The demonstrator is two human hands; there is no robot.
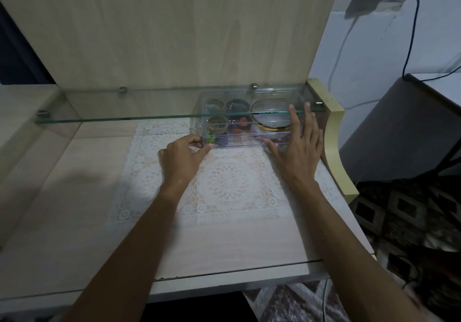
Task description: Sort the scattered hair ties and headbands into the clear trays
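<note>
Head view, downward (close) over desk (74,197).

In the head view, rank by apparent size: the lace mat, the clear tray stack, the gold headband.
Largest to smallest:
1. lace mat
2. clear tray stack, partly behind the glass shelf
3. gold headband, inside the stack

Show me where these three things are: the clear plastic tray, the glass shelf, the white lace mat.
clear plastic tray (249,143): head view, on its front wall.
glass shelf (124,118): head view, on its front edge.
white lace mat (229,184): head view, on its round middle pattern.
</note>
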